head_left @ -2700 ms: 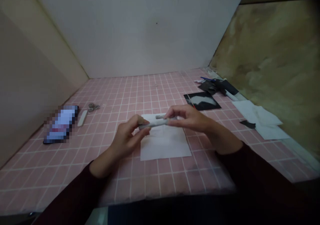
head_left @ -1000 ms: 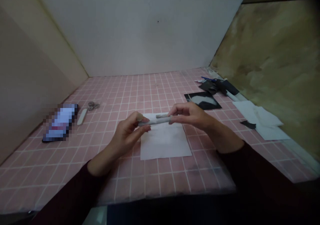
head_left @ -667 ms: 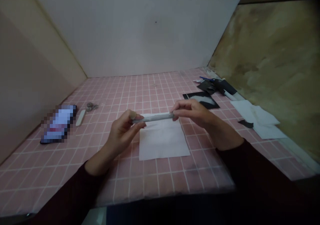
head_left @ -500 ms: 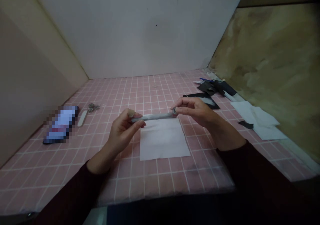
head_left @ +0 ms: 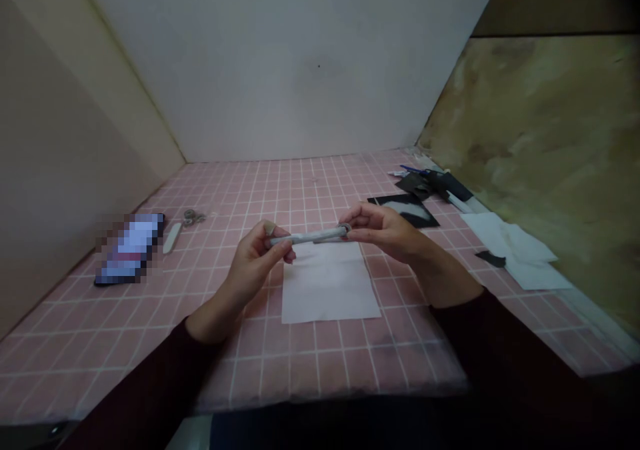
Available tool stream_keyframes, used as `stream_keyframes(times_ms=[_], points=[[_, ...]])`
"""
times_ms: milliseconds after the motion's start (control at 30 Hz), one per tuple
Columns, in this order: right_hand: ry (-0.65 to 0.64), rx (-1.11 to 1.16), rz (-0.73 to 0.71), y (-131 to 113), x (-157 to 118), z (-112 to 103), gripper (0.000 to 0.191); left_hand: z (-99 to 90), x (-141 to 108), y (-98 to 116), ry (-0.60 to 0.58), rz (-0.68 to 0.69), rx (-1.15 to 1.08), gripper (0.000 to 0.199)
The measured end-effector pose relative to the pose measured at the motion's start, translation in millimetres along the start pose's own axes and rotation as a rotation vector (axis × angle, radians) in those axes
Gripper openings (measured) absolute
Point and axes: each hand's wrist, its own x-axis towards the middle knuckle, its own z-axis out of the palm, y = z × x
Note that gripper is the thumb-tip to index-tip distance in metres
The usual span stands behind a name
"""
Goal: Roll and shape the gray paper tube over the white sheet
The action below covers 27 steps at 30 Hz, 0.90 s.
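Note:
A thin grey-white tube [head_left: 316,236] is held level between my two hands, just above the far edge of a white paper sheet [head_left: 327,283]. My left hand [head_left: 260,253] pinches the tube's left end between thumb and fingers. At the right end, the fingertips of my right hand [head_left: 385,230] close on the tube, where a small grey ring-like piece [head_left: 345,227] shows. The paper lies flat on the pink checked tabletop [head_left: 250,363].
A blurred phone [head_left: 131,249], a white flat stick [head_left: 172,237] and grey scissors [head_left: 192,217] lie to the left. On the right are a black sheet [head_left: 407,210], dark scraps [head_left: 416,185], white papers [head_left: 520,247] and a small black piece [head_left: 491,259].
The view has shifted slightly. The right end of the tube is tilted up a little, and my right fingers have changed their position around the ring-like piece. Both hands keep hold.

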Motion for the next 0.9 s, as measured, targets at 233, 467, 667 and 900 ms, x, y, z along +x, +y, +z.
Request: stream_keyframes(times_ms=[233, 467, 667, 900], points=[[0.036, -0.099, -0.033, 0.5, 0.7, 7.4, 0.026, 0.1, -0.2, 4.4, 0.048, -0.051, 0.059, 0.022], [0.09, -0.422, -0.208, 12.5, 1.7, 9.0, 0.02, -3.0, 0.3, 4.5, 0.044, -0.175, 0.039, 0.021], [0.041, -0.564, -0.282, 10.2, -0.4, 15.3, 0.015, -2.8, 0.9, 2.1, -0.029, -0.34, -0.139, 0.023], [0.019, -0.637, -0.292, 16.1, 0.6, 19.3, 0.015, -2.9, 0.0, -4.4, -0.019, -0.367, -0.111, 0.023]])
